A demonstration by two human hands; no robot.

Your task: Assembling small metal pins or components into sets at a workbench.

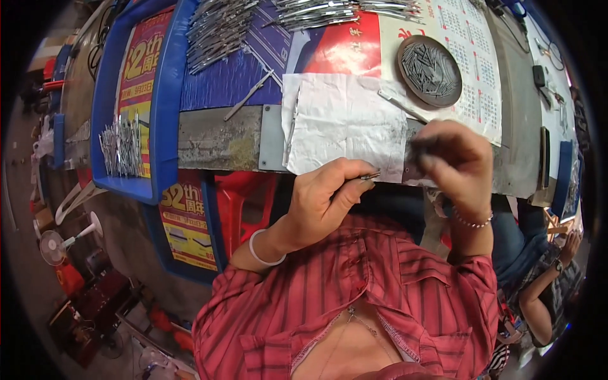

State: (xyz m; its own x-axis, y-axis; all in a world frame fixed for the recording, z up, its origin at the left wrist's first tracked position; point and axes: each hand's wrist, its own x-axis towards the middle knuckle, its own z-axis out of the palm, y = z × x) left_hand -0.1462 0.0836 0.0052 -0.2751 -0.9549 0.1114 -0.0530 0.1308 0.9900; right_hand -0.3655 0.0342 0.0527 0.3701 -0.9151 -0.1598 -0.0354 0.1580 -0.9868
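Observation:
My left hand (326,195) is closed in a pinch at the front edge of the bench. Between thumb and forefinger it grips a small slim metal piece (371,175), mostly hidden by the fingers. My right hand (461,161) hovers to its right, fingers curled and smeared by motion, so what it holds cannot be made out. Beneath the hands lies a creased white sheet (348,120) with dark smudges. Beyond my right hand sits a round brown dish (403,66) full of small grey metal strips. One slim metal piece (403,106) rests between sheet and dish.
Piles of slender metal pieces (218,35) cover the back of the bench. A blue tray (166,101) at the left holds more of them (120,145). A red stool (244,199) stands under the bench. At the right edge, another person's arm (538,310) shows.

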